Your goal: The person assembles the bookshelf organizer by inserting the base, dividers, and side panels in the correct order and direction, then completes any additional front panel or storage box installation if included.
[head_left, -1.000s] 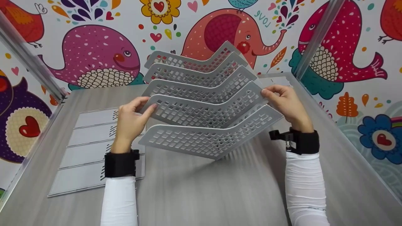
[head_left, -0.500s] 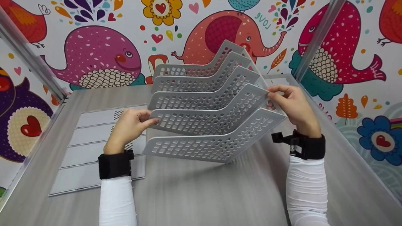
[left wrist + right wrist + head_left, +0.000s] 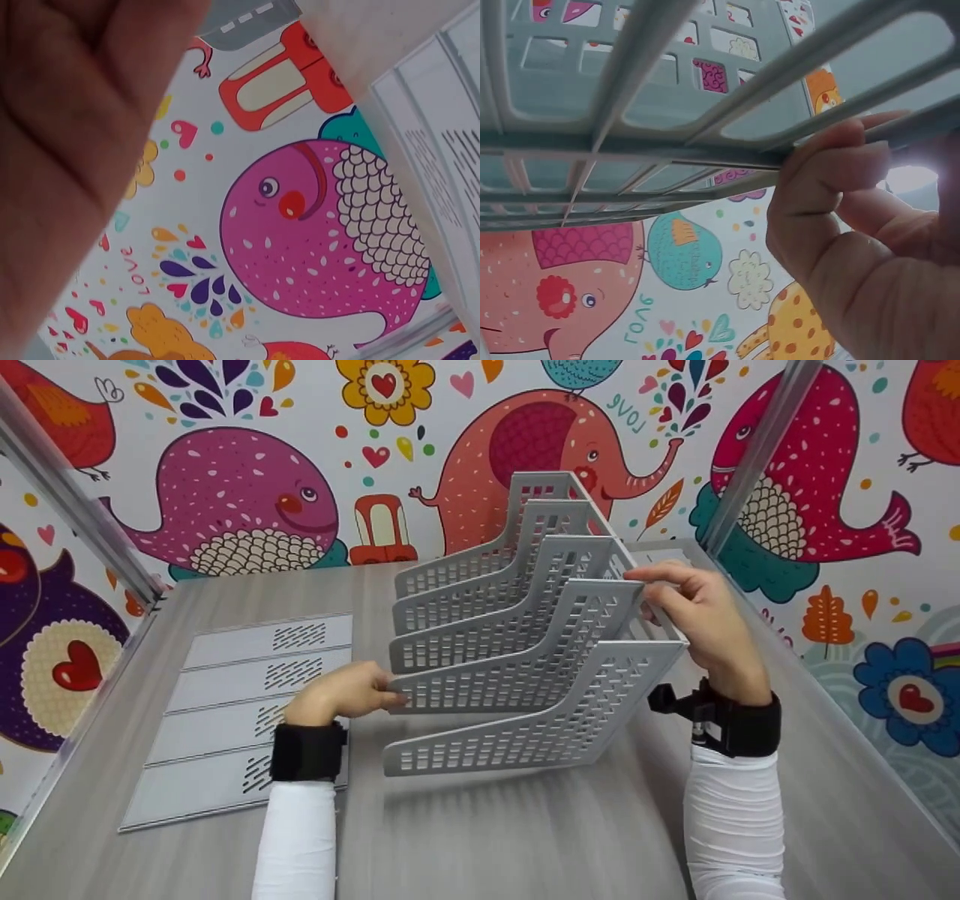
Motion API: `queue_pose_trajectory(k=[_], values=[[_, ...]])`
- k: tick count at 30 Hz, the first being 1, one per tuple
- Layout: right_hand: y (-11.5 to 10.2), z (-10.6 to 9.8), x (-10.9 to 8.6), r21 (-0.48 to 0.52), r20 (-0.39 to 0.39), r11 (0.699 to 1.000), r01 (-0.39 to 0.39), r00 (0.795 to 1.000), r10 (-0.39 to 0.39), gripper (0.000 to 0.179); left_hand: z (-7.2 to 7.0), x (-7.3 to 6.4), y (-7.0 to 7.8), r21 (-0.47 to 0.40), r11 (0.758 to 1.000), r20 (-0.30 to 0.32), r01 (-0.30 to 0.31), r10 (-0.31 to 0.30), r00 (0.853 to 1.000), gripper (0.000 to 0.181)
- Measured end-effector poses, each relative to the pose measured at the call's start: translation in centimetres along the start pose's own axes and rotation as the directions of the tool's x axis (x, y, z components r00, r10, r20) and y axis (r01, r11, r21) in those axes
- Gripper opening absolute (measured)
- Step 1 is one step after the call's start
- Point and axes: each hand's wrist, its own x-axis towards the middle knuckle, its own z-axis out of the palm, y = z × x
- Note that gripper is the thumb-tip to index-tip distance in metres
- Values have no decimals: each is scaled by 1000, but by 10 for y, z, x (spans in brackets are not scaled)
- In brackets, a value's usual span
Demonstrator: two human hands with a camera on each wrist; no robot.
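Observation:
A grey plastic file rack (image 3: 517,739) with several upright perforated dividers tilts over the table in the head view, low front ends to the left. My left hand (image 3: 352,690) pinches the front end of the second-nearest divider between thumb and fingers. At the tall rear side, my right hand (image 3: 697,615) grips the frame near the nearest dividers. In the left wrist view the hand (image 3: 82,150) fills the left side, its fingertips out of frame, with a grey rack corner (image 3: 247,30) above. The right wrist view shows curled fingers (image 3: 810,187) around a bar of the rack.
A flat light-grey panel (image 3: 217,690) with seams and groups of slanted slots lies on the table (image 3: 480,840) at left. A pale flat piece (image 3: 664,555) lies at the back right. Patterned walls (image 3: 247,495) and metal posts (image 3: 765,457) enclose the table.
The rack has turned: its front ends swung down and toward the right, and its dividers stand more upright. My left hand moved down and right with it; the right hand shifted slightly right.

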Motion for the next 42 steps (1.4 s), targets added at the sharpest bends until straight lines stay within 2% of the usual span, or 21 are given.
queue_pose_trajectory(k=[4, 10, 14, 18, 22, 25, 27, 29, 31, 33, 38, 42], values=[[-4, 3, -3, -96, -1, 995, 25, 1000, -25, 28, 8, 7, 5, 18, 999, 59, 27, -28, 998, 22], [-9, 8, -5, -134, 21, 990, 40, 999, -37, 28, 13, 11, 10, 16, 996, 114, 87, -89, 989, 23], [-9, 10, -5, -169, 58, 984, 54, 997, -45, 28, 14, 9, 11, 31, 998, 113, 48, -51, 992, 20], [-8, 9, -3, -200, 100, 977, 69, 994, -50, 31, 13, 9, 15, 34, 999, 97, -24, 20, 995, 19], [-2, 4, 1, -203, 107, 978, 50, 994, -29, 37, 13, 11, 21, 2, 994, 59, -107, 107, 993, 23], [5, -4, 4, -348, 136, 936, 49, 991, -2, 37, 14, 14, 26, -4, 986, 32, -166, 166, 986, 36], [11, -8, 6, -453, 215, 888, 84, 976, 17, 36, 16, 17, 27, 1, 981, 26, -192, 191, 981, 35], [17, -11, 6, -513, 314, 848, 134, 949, 40, 36, 19, 20, 28, 8, 977, 36, -215, 215, 976, 27], [22, -13, 7, -491, 400, 858, 150, 914, 69, 35, 21, 21, 28, 6, 974, 52, -228, 228, 972, 22], [25, -14, 7, -454, 447, 881, 135, 890, 94, 35, 23, 23, 27, -1, 972, 68, -235, 234, 970, 25], [26, -21, 5, -409, 486, 911, 59, 859, 162, 42, 24, 23, 28, 5, 975, 69, -222, 221, 973, 27], [30, -25, 5, -377, 548, 919, 119, 828, 117, 41, 25, 22, 30, 20, 977, 72, -212, 210, 975, 28]])
